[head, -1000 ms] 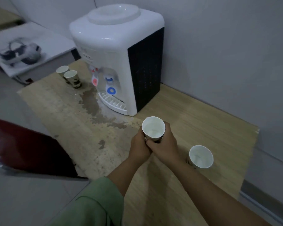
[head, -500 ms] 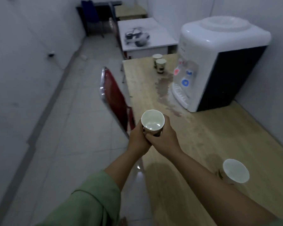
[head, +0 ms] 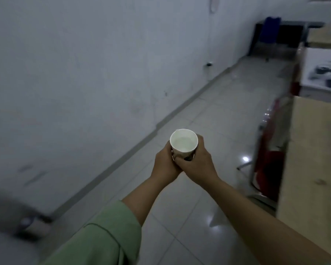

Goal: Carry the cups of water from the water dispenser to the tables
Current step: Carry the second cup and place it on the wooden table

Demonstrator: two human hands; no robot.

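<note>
A white paper cup (head: pixel 183 143) with water in it is held upright in front of me over the tiled floor. My left hand (head: pixel 163 165) wraps its left side and my right hand (head: pixel 197 161) wraps its right side and base. The wooden table (head: pixel 313 169) that carried the water dispenser runs along the right edge of the view. The dispenser and the other cups are out of view.
A red chair (head: pixel 269 161) with a metal frame stands against the wooden table. A white table (head: pixel 321 69) with a dark headset on it lies farther back on the right. A blue chair (head: pixel 269 33) and dark desk stand at the far end. A wall runs along the left.
The view has swung left, away from the dispenser and table, toward the open floor and the left wall. Both hands keep the cup at the same height in front of me.
</note>
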